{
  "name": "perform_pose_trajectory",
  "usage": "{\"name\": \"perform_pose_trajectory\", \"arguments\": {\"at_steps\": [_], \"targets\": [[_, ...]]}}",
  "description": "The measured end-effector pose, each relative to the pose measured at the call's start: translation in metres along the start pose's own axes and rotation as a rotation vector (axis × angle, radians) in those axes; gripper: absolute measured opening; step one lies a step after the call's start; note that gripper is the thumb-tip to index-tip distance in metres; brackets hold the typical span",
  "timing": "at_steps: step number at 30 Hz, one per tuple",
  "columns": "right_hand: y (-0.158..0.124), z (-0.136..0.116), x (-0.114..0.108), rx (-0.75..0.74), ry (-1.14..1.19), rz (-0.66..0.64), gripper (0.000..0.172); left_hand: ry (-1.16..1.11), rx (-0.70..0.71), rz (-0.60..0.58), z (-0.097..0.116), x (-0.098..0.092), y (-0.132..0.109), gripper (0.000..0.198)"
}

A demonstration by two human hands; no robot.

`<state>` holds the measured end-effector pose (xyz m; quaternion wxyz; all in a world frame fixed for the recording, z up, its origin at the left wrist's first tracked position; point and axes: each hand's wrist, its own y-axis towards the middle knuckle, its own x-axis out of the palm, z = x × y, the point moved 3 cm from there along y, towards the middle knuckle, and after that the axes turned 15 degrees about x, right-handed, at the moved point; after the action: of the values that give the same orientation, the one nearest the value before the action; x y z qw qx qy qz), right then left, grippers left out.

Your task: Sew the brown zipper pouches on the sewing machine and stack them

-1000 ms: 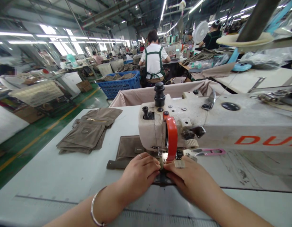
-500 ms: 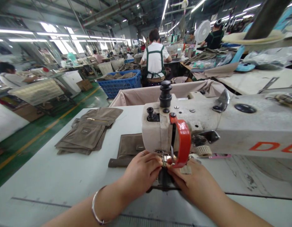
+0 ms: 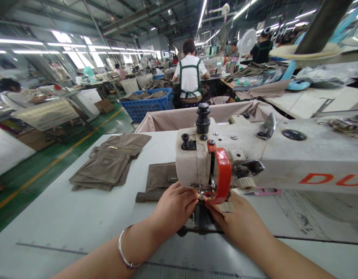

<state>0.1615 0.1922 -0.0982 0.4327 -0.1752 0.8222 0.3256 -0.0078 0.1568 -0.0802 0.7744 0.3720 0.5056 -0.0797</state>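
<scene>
A white sewing machine (image 3: 190,162) with an orange guard (image 3: 224,174) over its needle area stands in front of me. My left hand (image 3: 178,201) is closed, thumb and fingers pinching the edge of a brown fabric piece (image 3: 161,177) just left of the presser foot (image 3: 201,193). This piece bears a small dark label and lies partly behind the machine head. Right of the foot, my right hand (image 3: 235,213) is closed at the same work, its fingertips partly behind the guard. The fabric right at the needle is mostly hidden by my fingers.
On the table's left lies a stack of brown fabric pieces (image 3: 106,164) with a zipper. Pink-handled thread snips (image 3: 264,191) rest behind the machine's arm. A pink cloth-lined bin (image 3: 167,120) adjoins the table's far edge, near a blue crate (image 3: 149,104). A person (image 3: 190,73) sits ahead, facing away.
The brown fabric piece has shifted very slightly right along with my left hand. Both hands stay at the presser foot, and the view has tilted a little.
</scene>
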Motion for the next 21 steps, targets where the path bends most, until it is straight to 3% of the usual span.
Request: {"name": "perform_pose_trajectory", "arguments": {"at_steps": [21], "targets": [[0.0047,-0.0084,-0.0028,0.125,0.01,-0.003,0.019,0.028,-0.013,0.063,-0.0013,0.0037,-0.004,0.011]]}}
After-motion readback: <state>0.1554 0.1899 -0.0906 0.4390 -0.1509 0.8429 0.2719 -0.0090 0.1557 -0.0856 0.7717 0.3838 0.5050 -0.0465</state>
